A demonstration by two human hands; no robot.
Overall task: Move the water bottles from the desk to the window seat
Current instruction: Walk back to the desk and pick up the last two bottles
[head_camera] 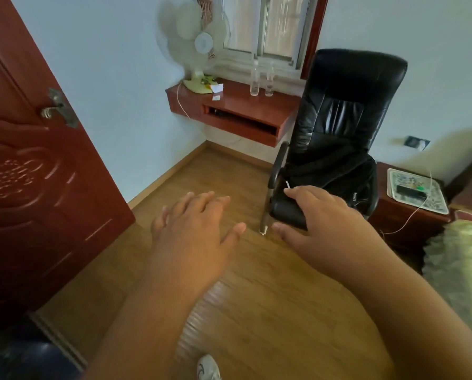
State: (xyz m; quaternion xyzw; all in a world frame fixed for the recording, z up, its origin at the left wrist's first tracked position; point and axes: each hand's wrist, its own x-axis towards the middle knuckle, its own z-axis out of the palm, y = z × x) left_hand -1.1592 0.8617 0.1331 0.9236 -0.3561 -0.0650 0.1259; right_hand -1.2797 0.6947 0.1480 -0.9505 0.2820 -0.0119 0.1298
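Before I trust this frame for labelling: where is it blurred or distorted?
Head view: wide-angle bending curves the door edge; motion blur smears the floor between the forearms and softens the fan; the two water bottles look faint against bright window light.

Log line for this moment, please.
left hand: open, empty | right hand: open, empty | two water bottles: upright on desk under window | office chair: beside desk

We see our left hand [195, 229] and right hand [325, 215] bare, forearms unsleeved, no rings, and a white shoe [208, 367] below.
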